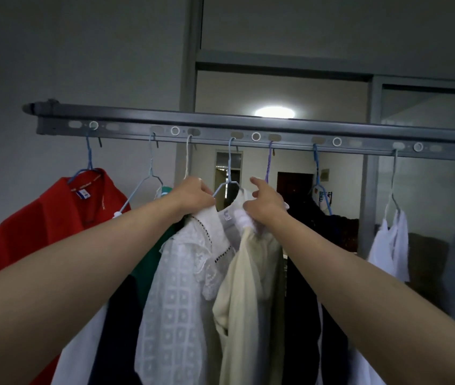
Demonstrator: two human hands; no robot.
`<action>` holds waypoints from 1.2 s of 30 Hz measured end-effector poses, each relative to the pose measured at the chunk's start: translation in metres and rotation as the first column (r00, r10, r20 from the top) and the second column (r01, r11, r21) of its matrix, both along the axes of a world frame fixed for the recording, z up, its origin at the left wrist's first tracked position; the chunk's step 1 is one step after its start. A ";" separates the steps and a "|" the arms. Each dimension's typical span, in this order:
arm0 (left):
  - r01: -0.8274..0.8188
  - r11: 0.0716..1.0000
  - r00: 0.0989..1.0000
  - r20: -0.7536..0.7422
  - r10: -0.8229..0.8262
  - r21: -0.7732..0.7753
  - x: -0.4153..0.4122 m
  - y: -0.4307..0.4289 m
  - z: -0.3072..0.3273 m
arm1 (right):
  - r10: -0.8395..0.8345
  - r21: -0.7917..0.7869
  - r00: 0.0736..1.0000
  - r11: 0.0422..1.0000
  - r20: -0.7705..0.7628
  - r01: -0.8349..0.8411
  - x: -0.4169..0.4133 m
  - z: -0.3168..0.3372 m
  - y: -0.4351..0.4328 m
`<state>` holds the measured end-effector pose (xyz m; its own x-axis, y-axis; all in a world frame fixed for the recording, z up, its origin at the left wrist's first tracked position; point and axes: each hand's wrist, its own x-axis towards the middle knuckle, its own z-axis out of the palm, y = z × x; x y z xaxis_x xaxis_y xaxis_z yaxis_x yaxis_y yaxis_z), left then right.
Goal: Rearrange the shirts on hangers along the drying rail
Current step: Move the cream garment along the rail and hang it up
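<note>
A grey drying rail (220,126) with hook holes runs across the view overhead. Several shirts hang from it on hangers. At the middle hangs a white lace shirt (182,287) beside a cream shirt (251,287). My left hand (193,197) grips the white lace shirt at its collar, by a white hanger hook. My right hand (265,202) pinches the white collar at the top of the cream shirt, index finger raised, under a light blue hanger (230,168). A red shirt (54,215) hangs far left, a green one (151,262) behind my left arm.
A dark shirt (315,259) on a blue hanger hangs right of my right hand, next to a purple hanger hook (269,162). Two pale garments (393,243) hang at the far right. Behind the rail are a grey window frame and a lit ceiling lamp (275,112).
</note>
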<state>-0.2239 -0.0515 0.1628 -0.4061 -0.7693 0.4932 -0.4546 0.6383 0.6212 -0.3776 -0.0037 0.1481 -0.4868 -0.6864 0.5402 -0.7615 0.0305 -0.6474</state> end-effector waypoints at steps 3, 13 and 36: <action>0.057 0.991 0.998 -0.046 -0.051 0.122 -0.002 -0.003 0.004 | 0.010 -0.094 0.978 0.995 0.208 0.010 0.003 0.002 -0.002; 0.130 0.979 0.966 -0.244 -0.090 0.156 -0.006 -0.009 0.008 | -0.001 -0.166 0.938 0.984 0.346 0.063 0.008 0.008 0.004; 0.144 0.973 0.963 -0.253 -0.095 0.180 0.012 -0.015 0.003 | 0.074 -0.322 0.952 0.946 0.297 0.027 0.027 0.000 0.016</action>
<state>-0.2121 -0.0663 0.1659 -0.3887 -0.8131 0.4333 -0.2039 0.5346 0.8202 -0.3507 0.0128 0.1481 -0.6467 -0.5159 0.5618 -0.5263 -0.2312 -0.8182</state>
